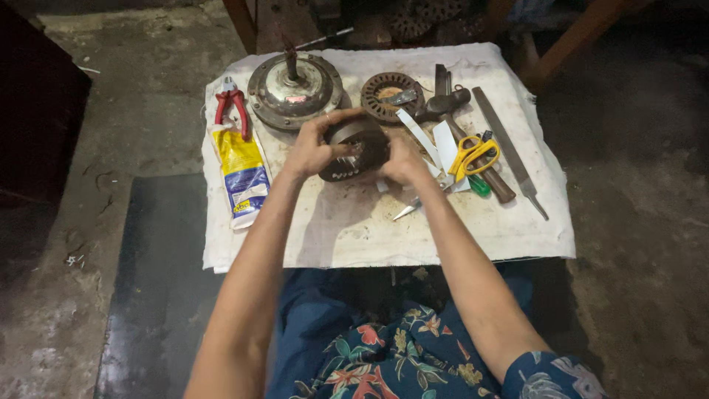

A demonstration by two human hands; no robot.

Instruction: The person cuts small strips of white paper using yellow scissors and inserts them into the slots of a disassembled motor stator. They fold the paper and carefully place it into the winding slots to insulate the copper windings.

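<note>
Fingers (pixel 314 137) curled tight — both hands gripping stator (pixel 354 150).

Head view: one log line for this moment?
left hand + right hand: gripping slotted metal core | white cloth | scissors right of core

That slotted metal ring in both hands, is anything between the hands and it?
Nothing visible does. The left hand and right hand both grip the slotted metal ring directly, held above the white cloth. The scissors and pliers lie off to the sides.
</note>
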